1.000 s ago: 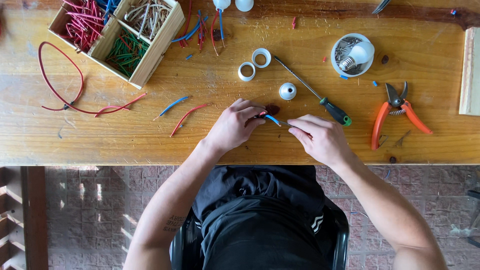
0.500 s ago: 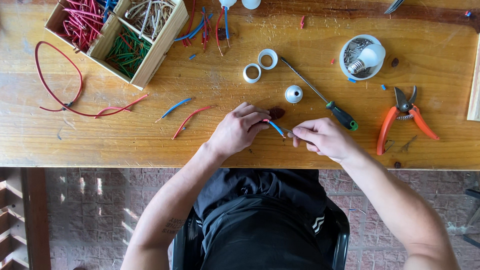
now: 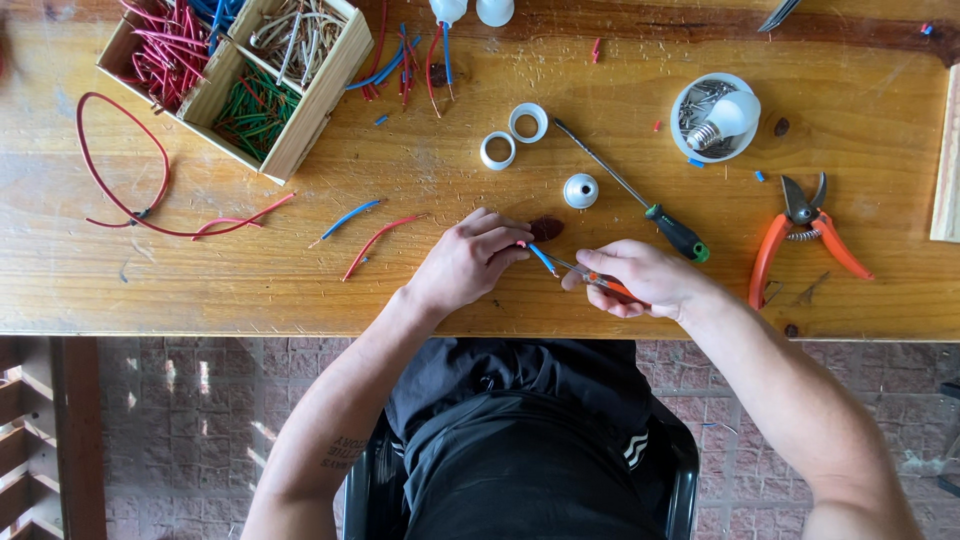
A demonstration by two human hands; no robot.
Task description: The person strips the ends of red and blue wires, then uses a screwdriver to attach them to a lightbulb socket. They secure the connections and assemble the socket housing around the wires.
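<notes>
My left hand rests on the wooden table and pinches a short blue wire whose free end points toward my right hand. My right hand grips a small orange-handled tool with a thin metal tip that touches the blue wire's end. A dark reddish knot or small object lies just past my left fingertips. The two hands sit close together near the table's front edge.
A wooden box of red, green and bare wire pieces stands at the back left. A long red wire, loose blue and red pieces, two white rings, a white cap, a screwdriver, a bowl with a bulb and orange cutters lie around.
My right hand has taken the orange-handled tool up to the blue wire's end. My left hand stays in place holding the wire.
</notes>
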